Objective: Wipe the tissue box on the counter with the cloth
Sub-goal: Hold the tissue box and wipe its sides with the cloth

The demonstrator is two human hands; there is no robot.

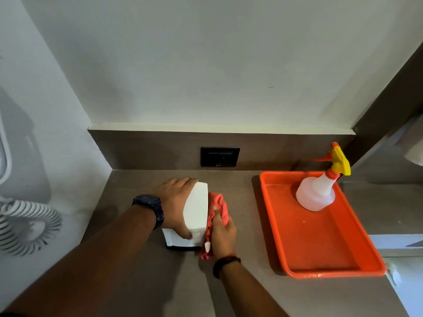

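tissue box (196,211): white, tipped onto its side, near the back-left corner of the tabletop (247,289), just in front of the wall socket (220,156)
left hand (175,205): grip clamped over the box's top and left face, bracing it
right hand (223,235): grip closed on the orange-red cloth (218,211), pressing it against the box's right face
tray (343,268): orange, well apart to the right, spray bottle (317,193) standing in its far end
risk 1: box is tilted and likely light; hard wipe could slide it or crush a panel if left grip loosens
risk 2: loose cloth tail near the front could drag on the tabletop, leaving low edge unwiped
risk 3: faces under the left hand may get missed
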